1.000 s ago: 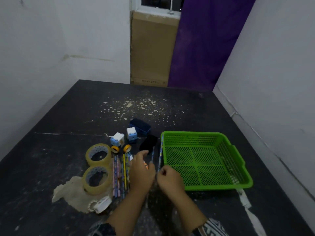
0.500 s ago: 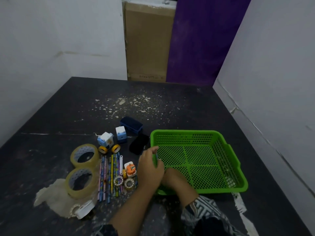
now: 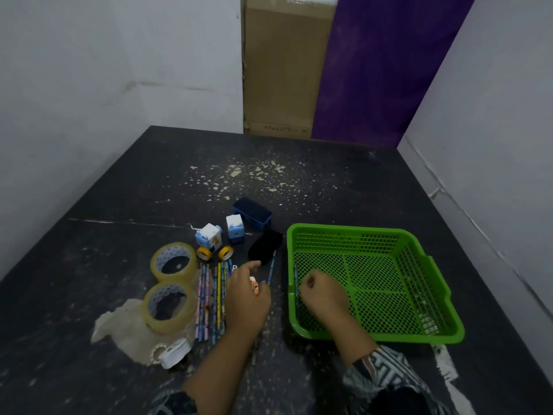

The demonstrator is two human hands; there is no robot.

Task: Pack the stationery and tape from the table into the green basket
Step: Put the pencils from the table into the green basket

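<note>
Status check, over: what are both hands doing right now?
Right hand in basket, placing a pencil. Left hand over the table pencils. Tape rolls unpacked. Path clear.

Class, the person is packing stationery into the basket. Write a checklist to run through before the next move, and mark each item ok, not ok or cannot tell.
1. Basket upright with room inside: ok.
2. Right hand over the basket: ok.
3. Pencil released inside the basket: cannot tell; it lies by the left wall at the hand.
4. Left hand at the next pencils: ok.
5. Tape rolls packed: not ok, both on the table.
6. Left hand's grip: cannot tell.
</note>
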